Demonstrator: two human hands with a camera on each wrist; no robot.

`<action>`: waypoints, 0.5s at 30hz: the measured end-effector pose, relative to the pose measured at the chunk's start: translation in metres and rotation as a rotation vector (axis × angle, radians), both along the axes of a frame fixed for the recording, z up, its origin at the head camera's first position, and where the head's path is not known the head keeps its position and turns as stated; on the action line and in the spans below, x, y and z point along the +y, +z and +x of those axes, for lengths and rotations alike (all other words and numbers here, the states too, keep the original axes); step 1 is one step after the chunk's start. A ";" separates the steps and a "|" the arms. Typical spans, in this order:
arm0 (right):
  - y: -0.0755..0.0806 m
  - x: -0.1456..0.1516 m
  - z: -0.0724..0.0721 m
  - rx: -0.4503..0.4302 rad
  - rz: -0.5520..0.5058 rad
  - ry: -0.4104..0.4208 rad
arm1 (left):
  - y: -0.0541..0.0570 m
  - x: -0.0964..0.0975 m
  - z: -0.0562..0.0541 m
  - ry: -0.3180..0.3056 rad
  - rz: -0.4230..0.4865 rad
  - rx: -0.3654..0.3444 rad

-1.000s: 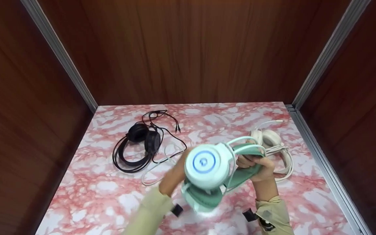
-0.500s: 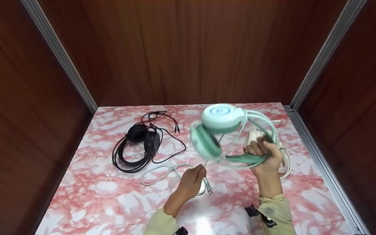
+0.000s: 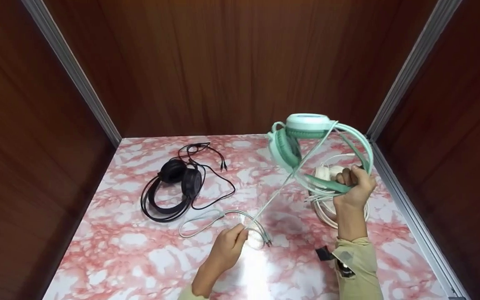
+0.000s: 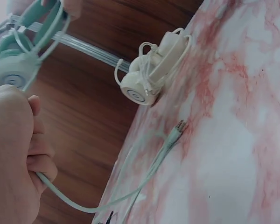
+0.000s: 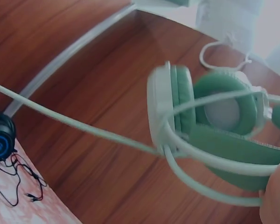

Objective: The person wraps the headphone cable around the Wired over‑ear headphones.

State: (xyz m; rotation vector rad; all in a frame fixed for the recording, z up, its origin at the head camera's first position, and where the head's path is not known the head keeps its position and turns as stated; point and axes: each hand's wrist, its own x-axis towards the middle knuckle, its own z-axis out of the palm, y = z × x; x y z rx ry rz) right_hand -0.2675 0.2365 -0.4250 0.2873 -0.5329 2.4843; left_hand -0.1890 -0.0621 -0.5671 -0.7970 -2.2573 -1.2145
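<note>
My right hand [image 3: 356, 185] grips the headband of a mint-green headset [image 3: 306, 123], held up off the table at the right. In the right wrist view its green ear cushions [image 5: 224, 105] and a strand of cord across the headband show. Lower and to the left, my left hand [image 3: 229, 246] holds the headset's pale cord [image 3: 275, 193], which runs taut up to the ear cups. The rest of that cord lies looped on the table, its plugs [image 4: 179, 126] beside my left hand. Behind the lifted headset sits a white headset [image 4: 147, 74], partly hidden in the head view.
A black headset [image 3: 191, 183] with its cable [image 3: 219, 179] lies on the left of the red-and-white marbled table [image 3: 131, 254]. Brown wood panels [image 3: 240, 66] with metal corner rails [image 3: 406, 75] enclose the table at the back and sides.
The mint headset has risen and moved to the right and away in my right hand. My left hand has come from beside the headset down to the cord, which now stretches taut.
</note>
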 end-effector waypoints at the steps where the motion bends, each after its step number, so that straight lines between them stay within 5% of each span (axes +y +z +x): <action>1: 0.002 0.001 -0.001 -0.018 0.002 -0.048 | 0.001 -0.003 0.003 0.000 0.008 -0.008; 8: 0.010 0.006 -0.007 -0.122 0.017 -0.294 | 0.006 -0.020 0.009 0.079 0.004 0.042; 15: 0.007 0.004 -0.015 -0.342 0.299 -0.674 | 0.020 -0.049 0.011 0.172 -0.073 0.106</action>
